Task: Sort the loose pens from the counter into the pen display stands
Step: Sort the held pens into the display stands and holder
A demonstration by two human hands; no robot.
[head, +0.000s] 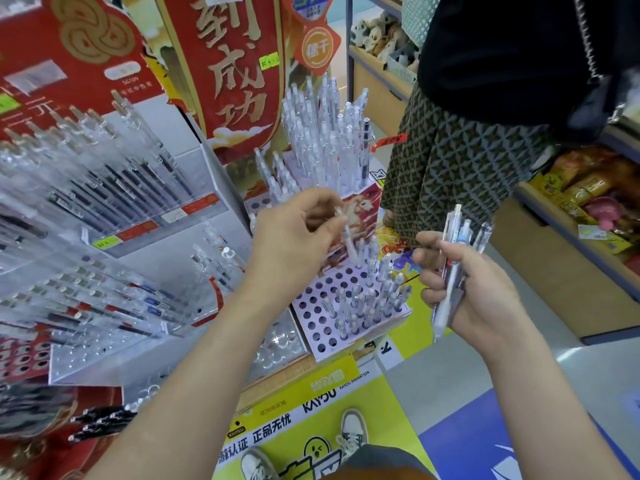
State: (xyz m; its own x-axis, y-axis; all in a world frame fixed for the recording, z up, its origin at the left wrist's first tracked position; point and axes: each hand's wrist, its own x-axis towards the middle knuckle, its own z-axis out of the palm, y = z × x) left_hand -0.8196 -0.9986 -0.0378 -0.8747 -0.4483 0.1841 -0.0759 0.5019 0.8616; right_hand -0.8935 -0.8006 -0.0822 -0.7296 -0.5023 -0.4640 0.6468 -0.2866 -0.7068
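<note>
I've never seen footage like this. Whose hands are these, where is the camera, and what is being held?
There is no machine here. A person wears one camera on the head, looking down at their own arms. The left hand pinches a single clear pen above a white stand full of round holes, some with pens in them. The right hand grips a bundle of pens. Clear racks of more pens stand on the left, and another person stands behind the stand.
</note>
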